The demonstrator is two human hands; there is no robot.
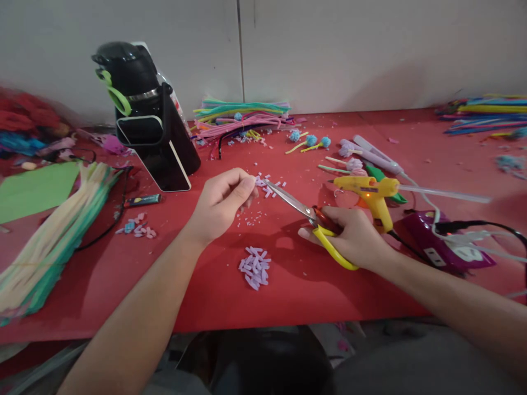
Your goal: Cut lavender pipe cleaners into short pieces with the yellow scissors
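My left hand [228, 200] is closed in a pinch over the red tabletop [206, 302]; whatever lies between thumb and forefinger is too small to make out. Just beyond its fingertips are scattered lilac snippets [269, 190]. My right hand [352, 233] grips a pair of scissors [294, 203] by yellow and red handles. The blades look together, and their tips point at my left fingertips. Below and between both hands lies a pile of short lilac pieces [255, 267].
A yellow glue gun [368, 189] and a purple power strip [436, 238] with cables lie right. A black bottle [135, 82] and a phone [162, 156] stand back left. Pipe cleaner bundles [53, 236] lie left, with others [242, 118] at the back. Small blue pompoms [310, 141] lie behind.
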